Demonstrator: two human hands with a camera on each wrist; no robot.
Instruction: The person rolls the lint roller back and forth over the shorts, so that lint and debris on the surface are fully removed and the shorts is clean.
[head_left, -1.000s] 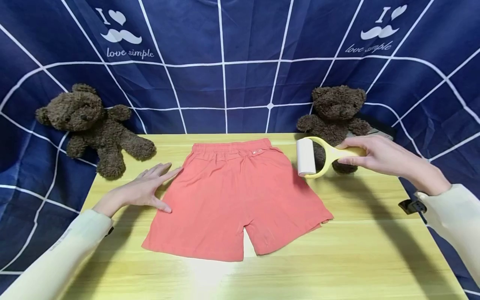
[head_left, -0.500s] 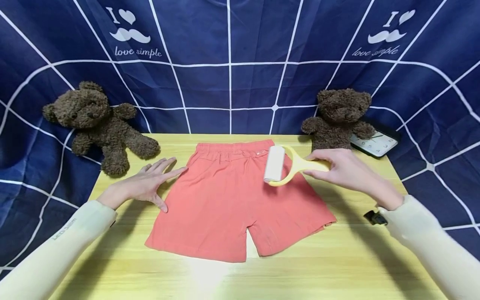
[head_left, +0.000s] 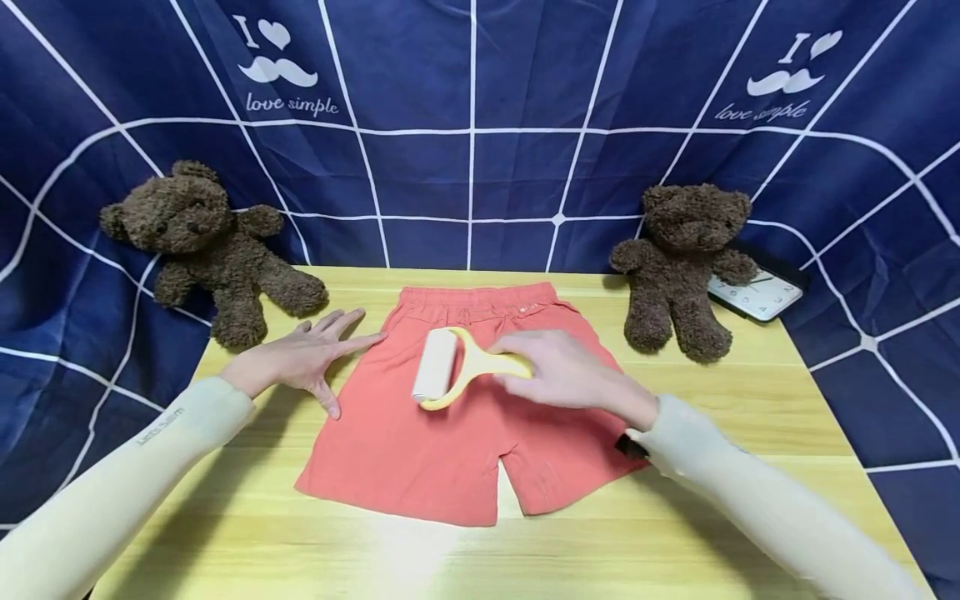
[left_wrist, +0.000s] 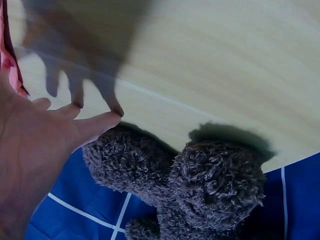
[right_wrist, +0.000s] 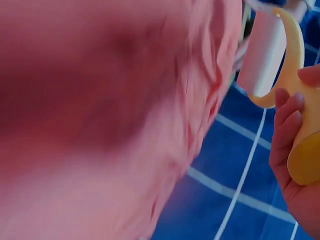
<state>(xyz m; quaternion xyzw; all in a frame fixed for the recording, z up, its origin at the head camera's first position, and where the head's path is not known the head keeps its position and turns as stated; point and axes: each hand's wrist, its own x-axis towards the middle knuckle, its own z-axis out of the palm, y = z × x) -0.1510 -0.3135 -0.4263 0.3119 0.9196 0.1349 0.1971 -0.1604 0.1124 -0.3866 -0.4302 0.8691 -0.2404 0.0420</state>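
Observation:
Coral-red shorts (head_left: 442, 450) lie spread flat on the wooden table, waistband toward the back. My right hand (head_left: 562, 367) grips the yellow handle of a lint roller (head_left: 437, 367), whose white cylinder is over the left-centre part of the shorts. In the right wrist view the fingers curl round the handle of the lint roller (right_wrist: 265, 55); the cylinder looks raised off the cloth. My left hand (head_left: 311, 358) rests with spread, straight fingers at the left edge of the shorts, thumb and a fingertip touching the cloth.
A brown teddy bear (head_left: 217, 242) leans at the back left, near my left hand. Another teddy bear (head_left: 682, 267) sits at the back right, with a white-faced clock (head_left: 757, 292) behind it. A navy checked cloth (head_left: 420, 167) hangs behind the table (head_left: 750, 417).
My right hand has carried the lint roller leftward, from beside the right edge of the shorts to over their left-centre part. My left hand stays at the left edge. The head view has shifted slightly.

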